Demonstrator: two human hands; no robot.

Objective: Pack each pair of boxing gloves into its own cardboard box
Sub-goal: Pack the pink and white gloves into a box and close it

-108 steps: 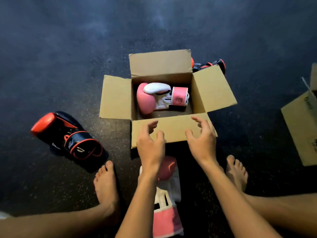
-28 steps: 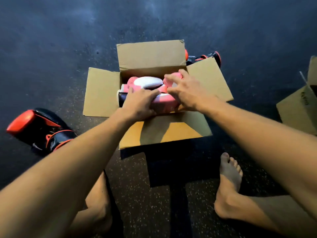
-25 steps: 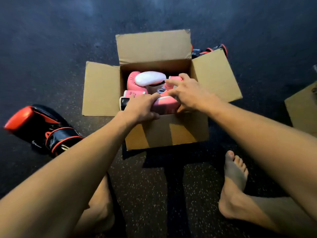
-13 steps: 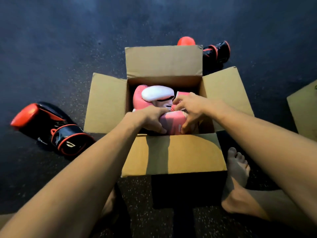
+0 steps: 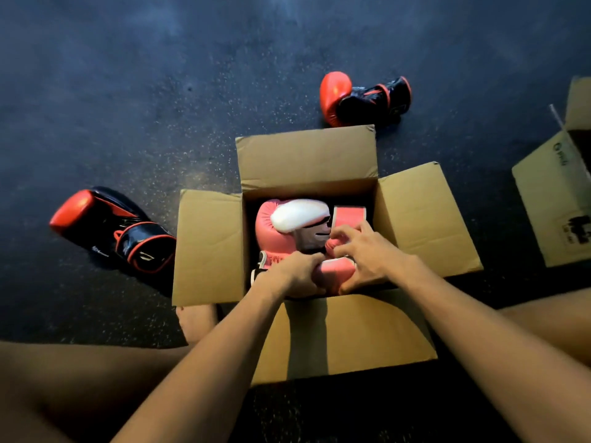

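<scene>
Both hands have left the near flap and now reach down into the open brown cardboard box (image 5: 208, 247). The second pink and white boxing glove (image 5: 337, 270), which lay on the floor between the feet a few seconds ago, now sits inside the box along its near wall. The left hand (image 5: 294, 273) grips this glove near its cuff end, fingers curled over the top. The right hand (image 5: 367, 257) holds the padded end, fingers bent over it and thumb tucked below. Just beyond, against the far wall, lies the first pink boxing glove with a white thumb (image 5: 287, 225), its pink cuff pointing right. The two gloves touch. All four flaps stand spread outward, and the near one lies under both forearms.

On the dark speckled floor (image 5: 128, 107), left of the box, rests a red and black boxing glove (image 5: 108, 231), its cuff close beside the left flap. The other red and black boxing glove (image 5: 361, 99) lies just beyond the far flap, toward the right. At the right edge stands a second cardboard box (image 5: 556, 199), well apart from the first and partly cut off, with dark printing on its side. A bare foot (image 5: 196, 324) shows at the near corner of the left flap.
</scene>
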